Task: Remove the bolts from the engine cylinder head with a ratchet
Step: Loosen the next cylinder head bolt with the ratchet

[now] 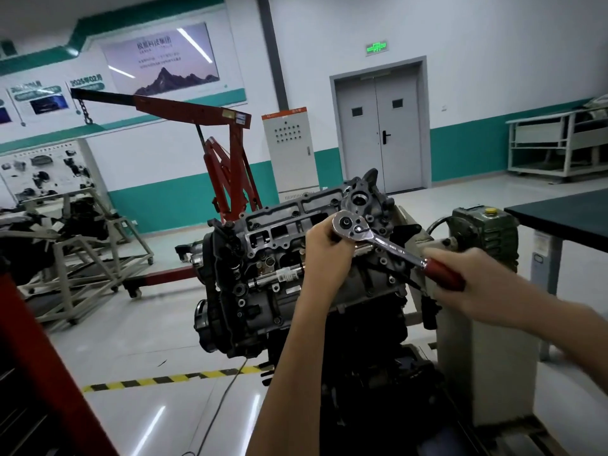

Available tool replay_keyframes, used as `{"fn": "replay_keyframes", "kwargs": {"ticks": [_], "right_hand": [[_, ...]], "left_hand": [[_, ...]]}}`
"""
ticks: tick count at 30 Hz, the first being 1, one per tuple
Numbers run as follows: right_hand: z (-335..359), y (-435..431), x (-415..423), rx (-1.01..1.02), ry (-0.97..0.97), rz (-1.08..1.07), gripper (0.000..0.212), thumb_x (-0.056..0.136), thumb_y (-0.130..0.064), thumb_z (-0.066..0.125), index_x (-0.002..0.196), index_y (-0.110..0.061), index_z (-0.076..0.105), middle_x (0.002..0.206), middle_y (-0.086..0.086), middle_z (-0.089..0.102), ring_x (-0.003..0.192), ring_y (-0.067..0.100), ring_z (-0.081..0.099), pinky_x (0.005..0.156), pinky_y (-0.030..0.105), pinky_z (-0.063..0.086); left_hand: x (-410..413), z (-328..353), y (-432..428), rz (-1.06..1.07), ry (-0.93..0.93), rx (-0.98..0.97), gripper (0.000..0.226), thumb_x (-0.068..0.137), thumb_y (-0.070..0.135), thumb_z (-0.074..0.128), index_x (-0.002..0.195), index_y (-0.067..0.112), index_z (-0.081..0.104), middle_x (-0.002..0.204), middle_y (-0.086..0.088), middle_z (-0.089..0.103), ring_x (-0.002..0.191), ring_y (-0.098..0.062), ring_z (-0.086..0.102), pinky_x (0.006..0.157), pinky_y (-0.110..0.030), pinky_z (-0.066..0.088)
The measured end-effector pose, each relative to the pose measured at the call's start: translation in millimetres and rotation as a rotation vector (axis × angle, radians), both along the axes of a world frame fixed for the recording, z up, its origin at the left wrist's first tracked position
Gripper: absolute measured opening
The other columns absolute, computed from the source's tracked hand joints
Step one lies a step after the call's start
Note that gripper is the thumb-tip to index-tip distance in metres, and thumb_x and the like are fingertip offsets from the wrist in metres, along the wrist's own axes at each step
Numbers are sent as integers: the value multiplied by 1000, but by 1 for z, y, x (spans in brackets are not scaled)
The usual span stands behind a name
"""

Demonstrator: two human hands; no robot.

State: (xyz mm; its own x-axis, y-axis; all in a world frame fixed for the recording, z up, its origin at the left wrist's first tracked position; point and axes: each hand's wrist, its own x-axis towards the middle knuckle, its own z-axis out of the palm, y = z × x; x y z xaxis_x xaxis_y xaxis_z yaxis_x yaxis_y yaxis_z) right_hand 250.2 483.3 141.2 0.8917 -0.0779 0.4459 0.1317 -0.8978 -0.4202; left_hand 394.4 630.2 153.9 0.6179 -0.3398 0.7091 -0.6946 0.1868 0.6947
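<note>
The dark grey engine cylinder head [279, 232] sits on a stand in the middle of the head view, its top face tilted toward me. A chrome ratchet [371, 236] with a red handle lies across its right end, head over the cylinder head. My left hand [324, 248] grips the ratchet just under its round head, hiding whatever socket or bolt is beneath. My right hand [460, 274] grips the red handle [442, 273] at the right. A chrome extension bar [276, 278] lies on the engine left of my left wrist.
A red engine crane [227, 153] stands behind the engine. A dark-topped table [566, 218] is at the right, beside a green gearbox [483, 232] on the stand. A red cabinet edge [39, 373] is at the lower left. Engine frames [75, 251] stand at the left.
</note>
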Motion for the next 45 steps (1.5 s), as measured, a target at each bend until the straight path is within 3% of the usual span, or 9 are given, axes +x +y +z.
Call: {"fn": "replay_keyframes", "kwargs": {"ticks": [3, 9, 19, 25, 28, 35, 39, 42, 45], "right_hand": [[-40, 52, 2, 278, -160, -69, 36, 74, -2, 68, 75, -31, 48, 54, -1, 48, 44, 6, 50, 45, 16, 43], [-72, 149, 33, 829, -261, 4, 24, 78, 0, 59, 86, -20, 49, 63, 8, 54, 45, 4, 50, 43, 12, 40], [8, 0, -1, -86, 11, -24, 40, 79, -7, 65, 78, -40, 43, 68, -1, 57, 51, 9, 56, 55, 22, 51], [-58, 88, 6, 465, -222, -54, 33, 73, -2, 67, 74, -28, 45, 50, -4, 44, 39, 4, 43, 41, 11, 36], [-73, 141, 27, 733, -253, -14, 28, 76, -3, 61, 79, -25, 45, 55, 0, 49, 41, 5, 48, 40, 11, 36], [-29, 43, -4, 206, -28, 26, 32, 73, 1, 65, 84, -26, 53, 58, -1, 51, 48, 6, 51, 51, 19, 47], [13, -5, 1, -100, 10, -1, 25, 77, -2, 65, 91, -21, 56, 64, -4, 57, 54, 5, 58, 54, 15, 47], [-15, 16, 2, 82, -43, -34, 27, 76, -2, 67, 86, -22, 52, 61, -3, 56, 48, 11, 55, 49, 22, 50], [-59, 82, 6, 461, -216, -68, 33, 73, 1, 67, 80, -24, 49, 47, -6, 50, 40, 1, 48, 40, 7, 35]], "left_hand": [[-3, -2, -4, 12, -1, -47, 52, 88, -1, 61, 49, 30, 46, 48, 17, 43, 51, 1, 34, 54, -14, 32], [-4, -2, -3, 7, 13, -63, 49, 91, 7, 63, 54, 32, 41, 52, 16, 34, 56, -2, 29, 54, -16, 29], [2, -3, 0, 14, 19, -47, 46, 88, -1, 60, 52, 26, 48, 48, 16, 43, 52, -1, 33, 52, -17, 30], [-1, -6, -1, 27, 10, -83, 39, 92, 9, 62, 56, 14, 46, 55, 14, 41, 56, -4, 35, 57, -19, 34], [-2, -6, -1, 13, 11, -79, 48, 92, 10, 62, 55, 26, 35, 52, 17, 33, 53, 0, 28, 53, -14, 29], [-1, -5, -1, 1, 41, -50, 46, 91, 7, 62, 53, 27, 43, 48, 18, 43, 50, 3, 35, 52, -10, 33], [0, -2, -1, 21, 35, -46, 23, 88, -1, 60, 66, 7, 61, 60, 12, 54, 60, -4, 43, 60, -18, 37], [0, -5, -3, 49, 19, -61, 41, 88, -1, 60, 58, 27, 53, 51, 19, 47, 54, 1, 36, 54, -17, 33], [0, -7, -7, 64, 20, -98, 41, 90, 8, 63, 56, 26, 49, 54, 17, 46, 57, -2, 39, 58, -20, 36]]}}
